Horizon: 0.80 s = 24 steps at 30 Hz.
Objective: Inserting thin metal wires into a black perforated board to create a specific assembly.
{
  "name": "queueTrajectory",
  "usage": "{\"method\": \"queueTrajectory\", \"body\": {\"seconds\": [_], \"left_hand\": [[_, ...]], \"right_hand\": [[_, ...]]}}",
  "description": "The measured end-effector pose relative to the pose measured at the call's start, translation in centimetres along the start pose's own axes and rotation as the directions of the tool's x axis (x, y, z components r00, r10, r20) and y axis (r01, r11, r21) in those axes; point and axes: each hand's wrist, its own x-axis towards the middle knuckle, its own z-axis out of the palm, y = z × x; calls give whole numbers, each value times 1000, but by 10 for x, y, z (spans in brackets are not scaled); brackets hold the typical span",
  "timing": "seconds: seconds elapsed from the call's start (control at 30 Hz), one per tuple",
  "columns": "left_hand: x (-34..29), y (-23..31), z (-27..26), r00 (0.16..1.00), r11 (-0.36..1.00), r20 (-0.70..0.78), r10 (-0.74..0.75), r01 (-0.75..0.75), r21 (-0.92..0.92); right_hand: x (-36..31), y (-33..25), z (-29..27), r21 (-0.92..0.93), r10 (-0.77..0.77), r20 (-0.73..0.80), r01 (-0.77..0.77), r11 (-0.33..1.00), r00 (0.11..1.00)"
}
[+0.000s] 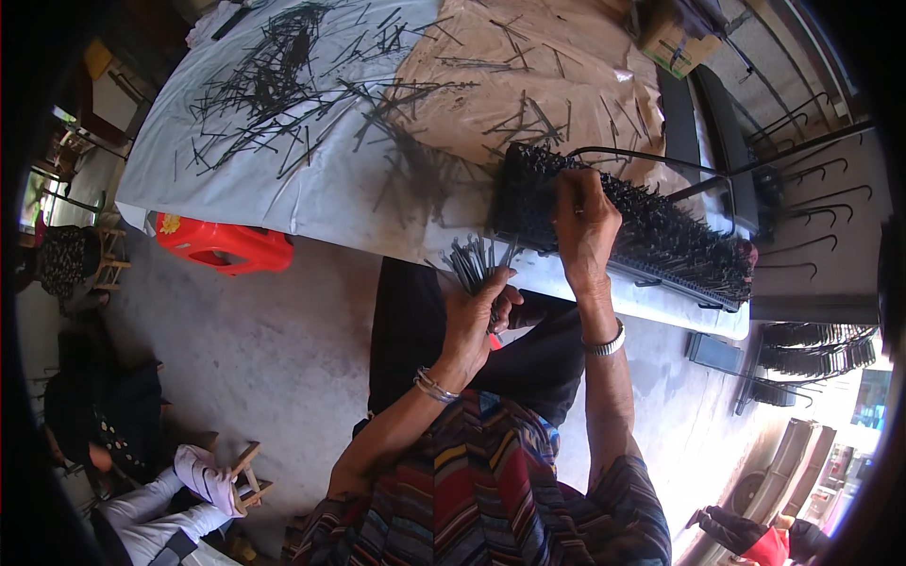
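Note:
A bundle of thin dark metal rods is gripped in my left hand, its ends fanning out above my thumb near the table's front edge. My right hand is over the left part of a long black rack, fingers pinched together and pointing down. Whatever sits between those fingertips is too small to make out. Densely packed upright dark rods fill the rack to the right of my hand.
More loose rods lie heaped and scattered across the table's white cover and brown sheet. A red plastic stool stands at the front left. A cardboard box sits at the far right. Seated people are at the left.

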Motion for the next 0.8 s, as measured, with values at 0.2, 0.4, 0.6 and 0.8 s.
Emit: {"method": "queueTrajectory", "body": {"seconds": [0.2,0.4,0.6,0.8], "left_hand": [[0,-2,3,999,1000,-37,-8,9,28],[0,0,5,1000,999,-29,1,0,45],[2,1,3,998,999,-52,19,-17,48],[1,7,7,999,999,-42,35,-34,35]], "right_hand": [[4,-2,1,-95,-148,4,147,984,989],[4,3,-6,-85,-90,43,93,992,995],[5,5,2,-273,-270,149,302,913,951],[7,-1,1,-514,-218,194,288,808,957]]}}
